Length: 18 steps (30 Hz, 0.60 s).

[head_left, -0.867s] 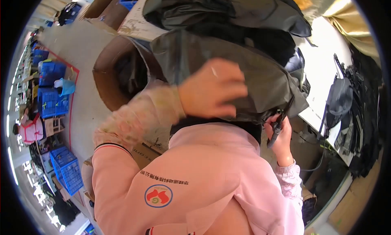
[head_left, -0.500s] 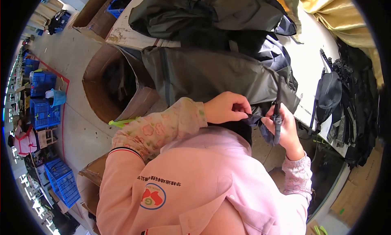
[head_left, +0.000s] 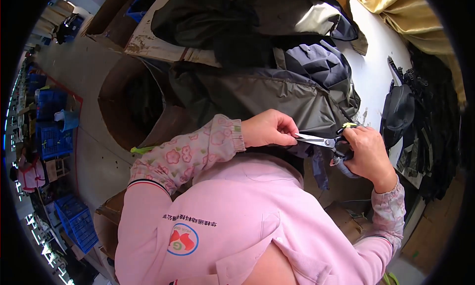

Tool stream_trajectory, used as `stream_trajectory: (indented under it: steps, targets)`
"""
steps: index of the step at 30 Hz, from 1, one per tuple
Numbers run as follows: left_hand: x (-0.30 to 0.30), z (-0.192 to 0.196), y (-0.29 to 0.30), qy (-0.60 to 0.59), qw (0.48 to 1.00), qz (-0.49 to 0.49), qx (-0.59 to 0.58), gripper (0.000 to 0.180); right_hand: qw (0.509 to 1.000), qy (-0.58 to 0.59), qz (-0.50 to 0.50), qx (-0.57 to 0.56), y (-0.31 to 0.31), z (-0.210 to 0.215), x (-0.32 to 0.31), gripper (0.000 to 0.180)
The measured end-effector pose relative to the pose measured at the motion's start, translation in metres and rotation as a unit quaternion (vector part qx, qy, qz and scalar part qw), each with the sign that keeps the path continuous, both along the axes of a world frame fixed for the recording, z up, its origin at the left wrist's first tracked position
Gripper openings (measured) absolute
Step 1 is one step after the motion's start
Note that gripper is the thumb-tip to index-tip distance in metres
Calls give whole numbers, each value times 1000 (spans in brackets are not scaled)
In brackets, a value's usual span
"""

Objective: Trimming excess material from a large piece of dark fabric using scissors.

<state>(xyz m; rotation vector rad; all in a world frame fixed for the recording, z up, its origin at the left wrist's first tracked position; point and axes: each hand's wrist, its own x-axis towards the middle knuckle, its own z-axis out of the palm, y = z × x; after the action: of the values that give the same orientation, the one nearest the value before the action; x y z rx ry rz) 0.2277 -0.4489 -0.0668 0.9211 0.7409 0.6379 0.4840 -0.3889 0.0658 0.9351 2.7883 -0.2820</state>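
Observation:
In my right hand [head_left: 367,150] is a pair of scissors [head_left: 316,140] with black handles, its blades pointing left toward my left hand. My left hand [head_left: 271,129] is closed, thumb and fingertips pinched at the blade tips. What it pinches is too small to make out. Just beyond both hands spreads a dark olive-grey fabric piece [head_left: 257,94], draped over the table's near edge. A dark strip of fabric [head_left: 319,169] hangs below the scissors.
More dark fabric [head_left: 213,23] is heaped on the white table [head_left: 368,72]. Black bags with straps [head_left: 399,109] lie at the right. An open cardboard box [head_left: 111,107] stands to the left, and blue crates [head_left: 74,220] line the far-left floor. A yellow curtain [head_left: 405,18] hangs at the upper right.
Scissors now show in my right hand, which has shifted right. The dark strap it held near the fabric is released. My left hand stays pinched in nearly the same place.

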Motion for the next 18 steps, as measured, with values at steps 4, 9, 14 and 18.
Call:
stream_trajectory:
  steps: [4, 9, 14, 18]
  targets:
    - [0, 2, 0, 11, 1000, -9, -4, 11, 1000, -4, 6, 10, 1, 3, -3, 28]
    - [2, 3, 0, 2, 1000, -10, 9, 11, 1000, -19, 8, 1, 3, 5, -2, 24]
    - [3, 6, -2, 19, 999, -14, 23, 10, 1000, -23, 11, -10, 5, 2, 3, 23]
    - [4, 4, -1, 17, 1000, -14, 19, 10, 999, -35, 5, -16, 6, 1, 8, 23]
